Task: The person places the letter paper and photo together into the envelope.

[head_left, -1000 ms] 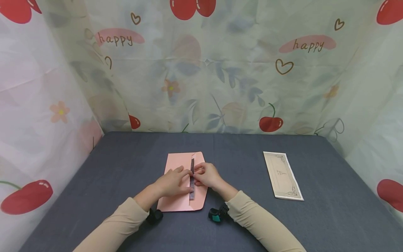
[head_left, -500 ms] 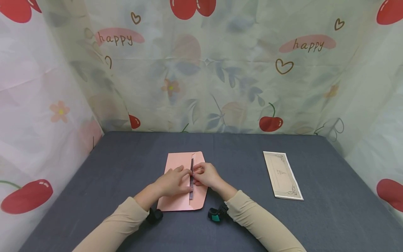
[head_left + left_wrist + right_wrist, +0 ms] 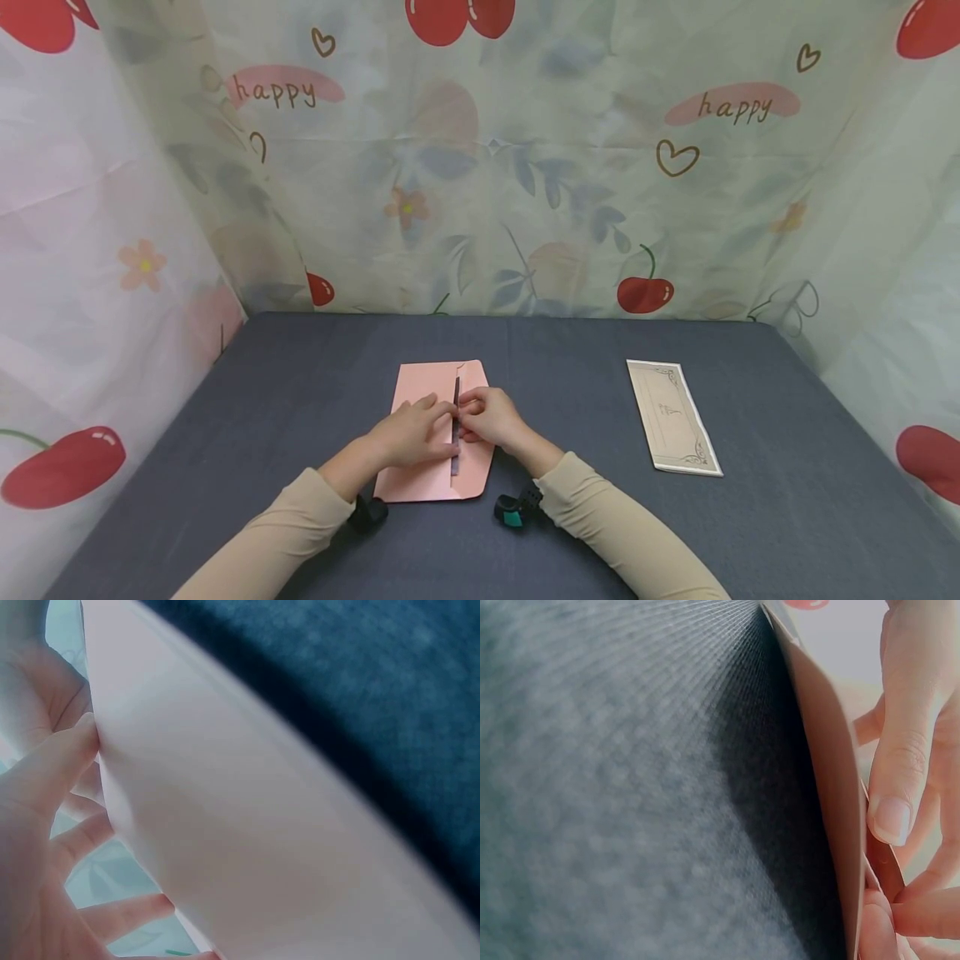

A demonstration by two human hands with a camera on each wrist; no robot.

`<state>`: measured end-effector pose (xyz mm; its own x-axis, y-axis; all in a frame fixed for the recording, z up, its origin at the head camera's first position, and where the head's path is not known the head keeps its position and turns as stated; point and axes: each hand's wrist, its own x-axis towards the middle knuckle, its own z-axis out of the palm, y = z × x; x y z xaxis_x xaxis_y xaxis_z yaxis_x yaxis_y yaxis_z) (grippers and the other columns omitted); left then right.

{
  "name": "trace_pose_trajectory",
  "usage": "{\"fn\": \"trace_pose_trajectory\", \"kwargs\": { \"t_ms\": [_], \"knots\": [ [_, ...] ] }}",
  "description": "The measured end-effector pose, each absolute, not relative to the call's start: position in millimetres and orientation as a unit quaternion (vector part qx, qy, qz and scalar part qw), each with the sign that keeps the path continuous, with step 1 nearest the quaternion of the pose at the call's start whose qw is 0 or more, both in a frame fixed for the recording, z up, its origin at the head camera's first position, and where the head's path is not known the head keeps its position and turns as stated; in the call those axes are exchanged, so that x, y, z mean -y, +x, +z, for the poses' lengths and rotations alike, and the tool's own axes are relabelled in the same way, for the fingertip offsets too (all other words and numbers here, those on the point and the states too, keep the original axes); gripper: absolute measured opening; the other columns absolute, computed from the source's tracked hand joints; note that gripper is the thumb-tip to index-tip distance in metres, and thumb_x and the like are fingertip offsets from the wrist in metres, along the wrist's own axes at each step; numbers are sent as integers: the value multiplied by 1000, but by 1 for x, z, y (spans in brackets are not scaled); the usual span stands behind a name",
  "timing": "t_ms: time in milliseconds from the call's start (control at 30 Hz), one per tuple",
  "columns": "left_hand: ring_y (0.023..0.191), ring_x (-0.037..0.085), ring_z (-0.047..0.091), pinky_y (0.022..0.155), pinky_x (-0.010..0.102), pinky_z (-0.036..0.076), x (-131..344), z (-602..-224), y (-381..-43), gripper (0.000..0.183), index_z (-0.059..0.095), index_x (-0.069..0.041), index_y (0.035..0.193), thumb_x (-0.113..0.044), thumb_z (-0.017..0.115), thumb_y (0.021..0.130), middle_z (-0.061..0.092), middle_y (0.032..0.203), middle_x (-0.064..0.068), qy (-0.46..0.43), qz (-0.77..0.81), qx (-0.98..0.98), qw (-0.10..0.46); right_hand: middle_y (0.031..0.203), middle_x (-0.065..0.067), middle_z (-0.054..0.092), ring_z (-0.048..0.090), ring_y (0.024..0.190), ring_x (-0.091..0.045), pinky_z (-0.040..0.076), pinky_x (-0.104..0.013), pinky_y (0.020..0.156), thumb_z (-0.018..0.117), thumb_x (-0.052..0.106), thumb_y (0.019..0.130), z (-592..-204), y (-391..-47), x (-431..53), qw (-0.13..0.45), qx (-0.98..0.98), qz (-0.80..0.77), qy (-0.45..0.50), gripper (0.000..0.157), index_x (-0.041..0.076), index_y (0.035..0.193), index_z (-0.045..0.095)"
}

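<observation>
Watching remotely, I see the left hand (image 3: 412, 431) spread on a rectangular pink paper envelope (image 3: 427, 379); along its opening, between both hands, a narrow dark strip (image 3: 455, 435) runs near to far, pinched by the right hand (image 3: 497, 417). Far behind, white floral fabric (image 3: 570, 108) reads "happy" twice.
</observation>
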<state>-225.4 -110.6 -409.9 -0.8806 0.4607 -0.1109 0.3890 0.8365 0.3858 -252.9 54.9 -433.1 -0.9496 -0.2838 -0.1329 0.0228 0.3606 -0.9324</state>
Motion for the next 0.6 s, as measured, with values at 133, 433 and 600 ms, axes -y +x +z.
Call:
{"fn": "trace_pose_trajectory", "kwargs": {
  "t_ms": [133, 433, 600],
  "knots": [
    [128, 39, 46, 110, 57, 25, 110, -410, -225, 47, 52, -18, 123, -41, 65, 85, 41, 141, 26, 226, 179, -953, 98, 89, -19, 68, 61, 58, -7, 56, -26, 57, 57, -4, 85, -433, -252, -55, 135, -815, -556, -87, 29, -7, 113, 57],
    [127, 39, 47, 110, 57, 25, 111, -411, -226, 46, 53, -19, 122, -41, 66, 84, 41, 141, 25, 223, 183, -953, 97, 89, -19, 68, 61, 58, -7, 56, -27, 57, 56, -4, 85, -432, -252, -55, 140, -814, -557, -83, 29, -7, 114, 56],
    [127, 39, 47, 110, 57, 25, 110, -412, -226, 45, 53, -20, 121, -41, 66, 84, 41, 141, 25, 220, 187, -953, 94, 88, -18, 68, 63, 58, -8, 56, -27, 57, 56, -2, 87, -432, -253, -57, 143, -814, -557, -81, 29, -7, 116, 56]
  ]
}}
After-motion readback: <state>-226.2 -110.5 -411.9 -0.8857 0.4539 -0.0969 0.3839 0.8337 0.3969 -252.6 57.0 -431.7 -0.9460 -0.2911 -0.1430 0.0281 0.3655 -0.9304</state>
